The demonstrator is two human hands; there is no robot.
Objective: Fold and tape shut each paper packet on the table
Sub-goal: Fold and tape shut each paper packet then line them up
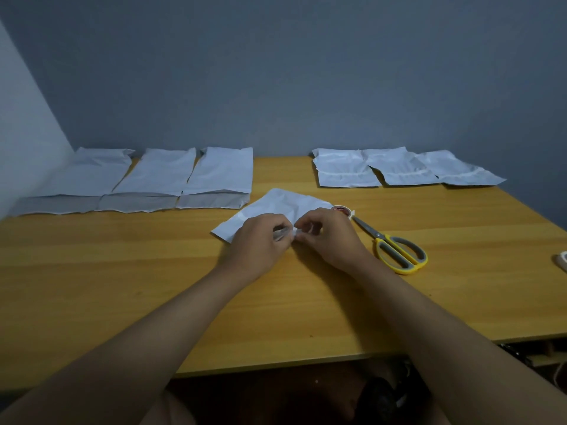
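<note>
A wooden desk (122, 271) fills most of the view, set against a grey wall (276, 72).

Along the desk's far left lie three long white paper packets (153, 179), side by side and touching, each flat with a band folded across its near end. On the far right lies a row of three shorter, crumpled packets (399, 171), overlapping one another at their edges, each with a crease across it.

Two bare forearms reach in from the bottom of the frame and meet over one more packet (276, 204), which lies skewed near the middle of the desk, well apart from both rows. Its near edge is hidden under the hands.

The left hand (260, 237) sits on the packet's near left part with its fingers (282, 227) curled, pinching a small strip of clear tape (282, 234) that runs towards the other hand. The right hand (331, 234) is just beside it, its fingers also curled, thumb and forefinger pinched on a small white bit at the packet's near edge, where the tape ends.

Yellow-and-grey handled scissors (395, 248) lie closed to the right of the right hand, blades pointing towards a roll of tape (343, 211), which rests just beside the packet's right corner. At the desk's far right edge a small white object (563, 260) is cut off by the frame.
</note>
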